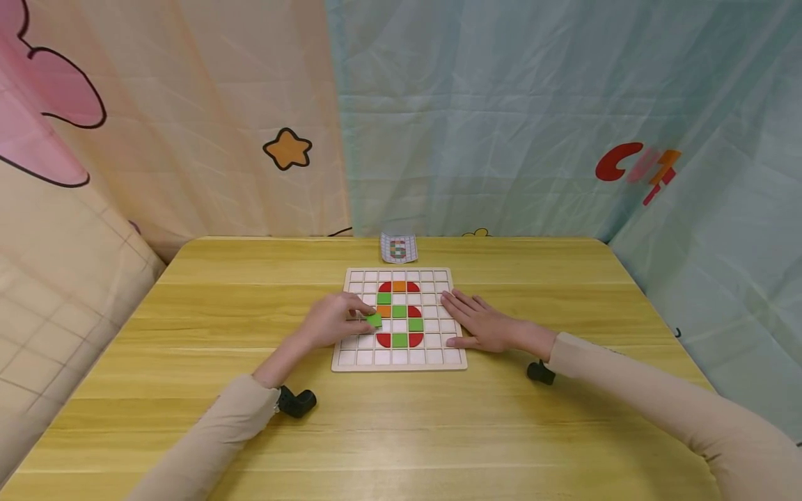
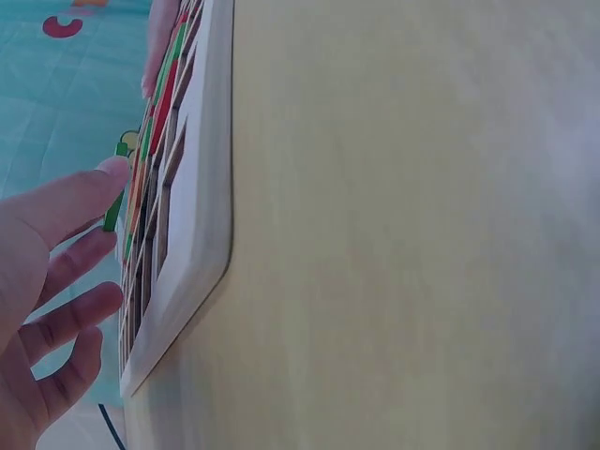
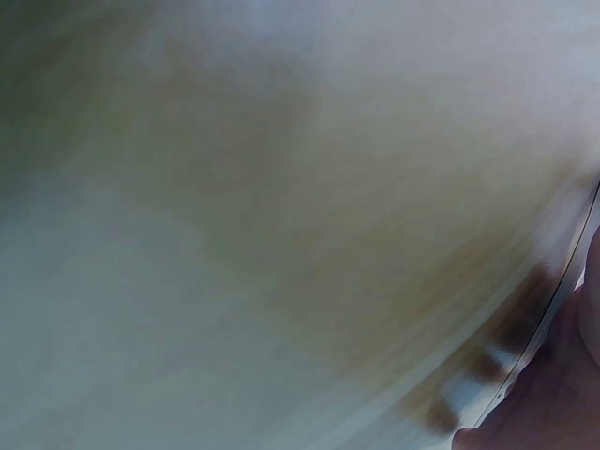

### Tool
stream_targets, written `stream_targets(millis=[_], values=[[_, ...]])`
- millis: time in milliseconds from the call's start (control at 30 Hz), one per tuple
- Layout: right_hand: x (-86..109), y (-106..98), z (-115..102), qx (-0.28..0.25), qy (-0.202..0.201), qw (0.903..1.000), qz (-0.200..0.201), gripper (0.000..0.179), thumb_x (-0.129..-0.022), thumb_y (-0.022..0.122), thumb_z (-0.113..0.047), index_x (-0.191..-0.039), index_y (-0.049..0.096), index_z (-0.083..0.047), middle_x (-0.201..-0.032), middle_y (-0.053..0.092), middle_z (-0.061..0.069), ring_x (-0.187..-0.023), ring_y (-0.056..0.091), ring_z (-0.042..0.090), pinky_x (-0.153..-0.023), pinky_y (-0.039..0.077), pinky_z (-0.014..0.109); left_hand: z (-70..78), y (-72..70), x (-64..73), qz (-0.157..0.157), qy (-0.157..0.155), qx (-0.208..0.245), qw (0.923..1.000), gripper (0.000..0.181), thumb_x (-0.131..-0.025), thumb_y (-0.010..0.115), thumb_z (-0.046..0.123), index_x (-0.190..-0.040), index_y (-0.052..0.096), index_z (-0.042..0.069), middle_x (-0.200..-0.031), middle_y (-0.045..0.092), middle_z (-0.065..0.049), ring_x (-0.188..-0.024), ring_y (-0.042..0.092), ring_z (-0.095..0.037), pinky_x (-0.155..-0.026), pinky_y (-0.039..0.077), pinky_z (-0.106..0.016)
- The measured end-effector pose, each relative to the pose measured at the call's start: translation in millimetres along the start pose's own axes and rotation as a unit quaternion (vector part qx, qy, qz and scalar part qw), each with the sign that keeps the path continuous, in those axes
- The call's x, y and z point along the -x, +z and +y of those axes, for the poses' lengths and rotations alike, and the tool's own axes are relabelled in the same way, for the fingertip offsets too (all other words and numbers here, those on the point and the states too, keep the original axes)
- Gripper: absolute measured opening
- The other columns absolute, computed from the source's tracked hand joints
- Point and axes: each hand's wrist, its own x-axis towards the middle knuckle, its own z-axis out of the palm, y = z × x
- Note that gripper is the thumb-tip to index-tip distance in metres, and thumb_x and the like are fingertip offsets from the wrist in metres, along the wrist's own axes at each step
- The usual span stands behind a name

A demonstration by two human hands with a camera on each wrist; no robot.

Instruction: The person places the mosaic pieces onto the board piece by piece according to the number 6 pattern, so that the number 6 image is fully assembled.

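Note:
A light wooden grid board (image 1: 399,367) lies on the table, with red, orange and green tiles set in several of its cells in a curved, digit-like figure. Between thumb and index finger my left hand (image 1: 332,320) pinches a green square tile (image 1: 374,320) over the left side of that figure. In the left wrist view the same tile (image 2: 114,187) shows edge-on, and the other fingers are loosely bent. My right hand (image 1: 485,323) rests with fingers spread and straight on the board's right edge; only part of that hand (image 3: 553,384) shows in the right wrist view.
Behind the board lies a small printed card (image 1: 398,249) with a coloured grid figure. Under the board is a wood-grain table (image 1: 401,431). Patterned curtains (image 1: 501,125) hang along its back and sides. A black wrist device (image 1: 297,402) sits at the left wrist, another (image 1: 540,373) at the right.

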Motion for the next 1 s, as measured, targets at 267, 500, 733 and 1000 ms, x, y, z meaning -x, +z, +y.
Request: stream_targets(millis=[267, 500, 733, 1000], values=[[-0.4, 2.1, 0.0, -0.009, -0.009, 0.9999, 0.007, 0.088, -0.095, 0.049, -0.051, -0.154, 0.006, -0.002, -0.162, 0.003, 0.017, -0.149, 0.002, 0.037, -0.115, 0.011, 0.062, 4.0, 7.3, -4.4, -0.009, 0.004, 0.007, 0.9999, 0.026, -0.079, 0.079, 0.028, -0.101, 0.076, 0.013, -0.094, 0.072, 0.002, -0.080, 0.059, -0.011, -0.069, 0.045, -0.023], [-1.6, 2.3, -0.3, -0.004, -0.005, 1.0000, 0.001, 0.089, -0.095, 0.047, -0.054, -0.154, 0.004, -0.004, -0.163, 0.002, 0.014, -0.150, 0.000, 0.035, -0.116, 0.010, 0.060, 5.4, 9.2, -7.9, -0.025, -0.015, 0.015, 0.9995, 0.027, -0.079, 0.079, 0.028, -0.102, 0.077, 0.014, -0.095, 0.072, 0.003, -0.077, 0.057, -0.010, -0.066, 0.043, -0.022], [-1.5, 1.7, -1.4, -0.001, -0.003, 1.0000, -0.001, 0.088, -0.095, 0.046, -0.054, -0.155, 0.003, -0.005, -0.163, 0.000, 0.013, -0.150, -0.001, 0.034, -0.116, 0.009, 0.059, 4.5, 10.4, -8.1, -0.028, -0.015, 0.027, 0.9992, 0.026, -0.080, 0.078, 0.029, -0.101, 0.077, 0.014, -0.092, 0.071, 0.003, -0.076, 0.057, -0.009, -0.067, 0.043, -0.023], [-3.6, 4.2, 1.0, 0.002, -0.004, 1.0000, 0.002, 0.088, -0.095, 0.046, -0.055, -0.155, 0.004, -0.004, -0.163, 0.001, 0.013, -0.150, -0.001, 0.034, -0.116, 0.010, 0.059, 5.1, 10.5, -7.0, -0.025, 0.004, 0.013, 0.9996, 0.022, -0.081, 0.077, 0.026, -0.099, 0.077, 0.013, -0.093, 0.073, 0.003, -0.086, 0.062, -0.012, -0.074, 0.048, -0.028]])
